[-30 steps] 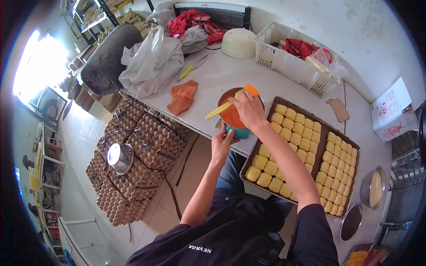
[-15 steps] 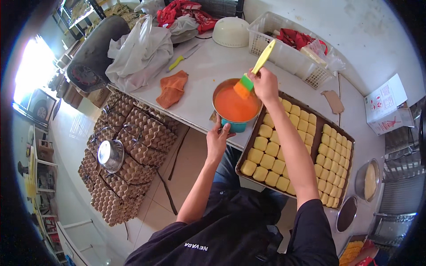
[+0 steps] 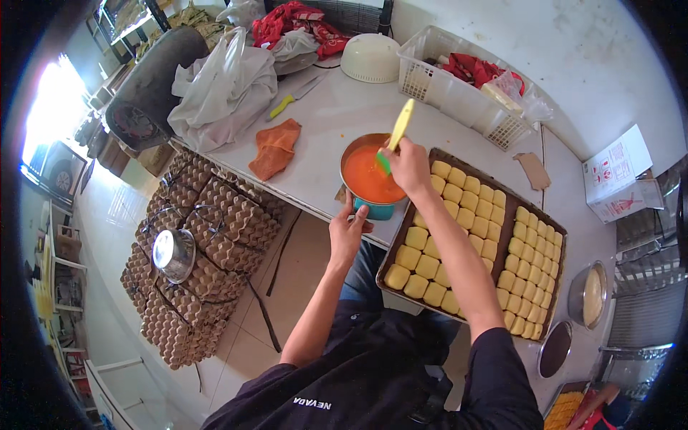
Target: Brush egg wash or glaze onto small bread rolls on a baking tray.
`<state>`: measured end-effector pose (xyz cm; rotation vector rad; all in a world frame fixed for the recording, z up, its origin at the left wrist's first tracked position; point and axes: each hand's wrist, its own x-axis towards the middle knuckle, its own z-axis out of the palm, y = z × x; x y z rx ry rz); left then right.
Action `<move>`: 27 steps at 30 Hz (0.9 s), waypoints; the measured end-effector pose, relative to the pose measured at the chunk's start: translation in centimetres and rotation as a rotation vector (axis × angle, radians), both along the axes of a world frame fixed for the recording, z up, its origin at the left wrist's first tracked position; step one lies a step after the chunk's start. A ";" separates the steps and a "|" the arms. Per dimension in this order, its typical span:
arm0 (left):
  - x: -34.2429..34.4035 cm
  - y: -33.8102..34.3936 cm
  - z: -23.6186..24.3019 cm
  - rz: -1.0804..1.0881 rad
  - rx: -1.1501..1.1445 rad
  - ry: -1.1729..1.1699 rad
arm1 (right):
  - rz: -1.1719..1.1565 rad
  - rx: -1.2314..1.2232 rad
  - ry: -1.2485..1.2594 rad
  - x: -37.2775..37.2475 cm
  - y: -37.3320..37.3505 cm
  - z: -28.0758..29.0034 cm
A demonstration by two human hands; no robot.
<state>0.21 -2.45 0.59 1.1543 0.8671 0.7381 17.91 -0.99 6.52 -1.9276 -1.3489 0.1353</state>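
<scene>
My right hand is closed round a pastry brush with a yellow-green handle. The brush's head dips into orange-red liquid, its bristles mostly hidden. That liquid fills a metal bowl, teal on the outside, at the table's front edge. My left hand grips the bowl's near left side, thumb on the teal wall and some fingers hidden. Right of the bowl, under my right forearm, lies a dark baking tray holding two blocks of yellow, rounded dough pieces. Their tops look matte and pale.
An orange cloth, a knife and a plastic bag lie left of the bowl. Behind stands a white basket. Stacked egg trays carry a metal bowl at left. Another person's arm shows at lower right.
My right hand has lowered the brush from above the bowl's rim into the liquid, its handle now more upright. My left hand keeps its hold on the bowl. The view has shifted slightly.
</scene>
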 end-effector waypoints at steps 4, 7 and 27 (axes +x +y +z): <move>0.3 0.7 0.6 0.000 0.135 0.100 | -0.109 0.034 -0.068 -0.1 0.5 -0.3; -0.2 0.5 0.4 -0.004 0.137 0.148 | -0.233 0.254 -0.069 -0.2 0.0 -0.5; 0.5 0.9 -0.7 0.064 0.303 0.152 | -0.228 0.118 -0.074 -0.8 -0.2 -0.7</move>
